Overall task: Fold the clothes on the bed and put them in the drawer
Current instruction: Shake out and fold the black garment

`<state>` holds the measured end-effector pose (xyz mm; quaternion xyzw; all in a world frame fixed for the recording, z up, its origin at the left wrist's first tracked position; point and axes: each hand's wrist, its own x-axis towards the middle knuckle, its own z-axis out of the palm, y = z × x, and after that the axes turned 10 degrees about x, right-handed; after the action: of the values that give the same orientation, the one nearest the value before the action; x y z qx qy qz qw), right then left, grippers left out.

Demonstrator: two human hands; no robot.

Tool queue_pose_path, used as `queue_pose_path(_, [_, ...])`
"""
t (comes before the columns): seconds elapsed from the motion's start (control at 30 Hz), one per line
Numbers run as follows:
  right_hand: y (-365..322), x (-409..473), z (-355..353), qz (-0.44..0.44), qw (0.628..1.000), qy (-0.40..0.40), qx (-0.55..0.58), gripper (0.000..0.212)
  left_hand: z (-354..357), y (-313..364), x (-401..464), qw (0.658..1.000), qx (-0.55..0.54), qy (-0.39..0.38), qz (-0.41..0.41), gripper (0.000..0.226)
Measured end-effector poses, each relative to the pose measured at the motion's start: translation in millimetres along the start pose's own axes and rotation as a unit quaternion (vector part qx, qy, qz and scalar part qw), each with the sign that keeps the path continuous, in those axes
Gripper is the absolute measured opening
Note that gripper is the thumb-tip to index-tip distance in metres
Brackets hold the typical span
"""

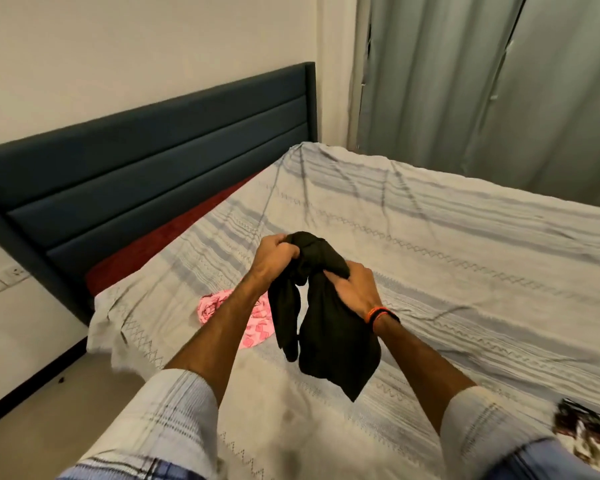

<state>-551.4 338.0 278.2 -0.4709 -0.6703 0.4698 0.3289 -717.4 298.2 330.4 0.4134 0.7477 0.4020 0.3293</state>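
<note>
Head view shows you two garments: one black garment (pixel 326 327) bunched in the air above the bed (pixel 465 237), your left hand (pixel 276 252) and right hand (pixel 355 289) both clenched on it, and one pink garment (pixel 253 322) lying on the sheet beneath.

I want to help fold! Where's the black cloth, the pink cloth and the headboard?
black cloth (pixel 329 327), head view, hanging middle part
pink cloth (pixel 257 329), head view, patterned right part
headboard (pixel 160 174), head view, padded front
</note>
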Motion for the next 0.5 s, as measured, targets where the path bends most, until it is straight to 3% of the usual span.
queue_pose_path(0.17, [-24.6, -7.7, -16.4, 0.014, 0.996, 0.063, 0.061, 0.014, 3.8, -7.9, 0.8, 0.997, 0.066, -0.046, 0.009, 0.045])
queue_pose_path(0.27, [-41.3, -8.7, -20.0, 0.022, 0.991, 0.098, 0.085, 0.016, 10.7, -11.0, 1.8, 0.996, 0.082, -0.007, 0.025, 0.06])
queue_pose_path(0.37, [-53.7, -8.8, -21.2, 0.047, 0.981, 0.147, 0.116, 0.016, 12.3, -13.6, -2.8, 0.994, 0.075, 0.057, 0.051, 0.054])
queue_pose_path(0.5, [-58.6, -5.5, -19.9, 0.08, 0.963, 0.202, 0.157, 0.02, 16.0, -24.8, -5.7, 0.995, 0.056, -0.008, 0.086, 0.05])
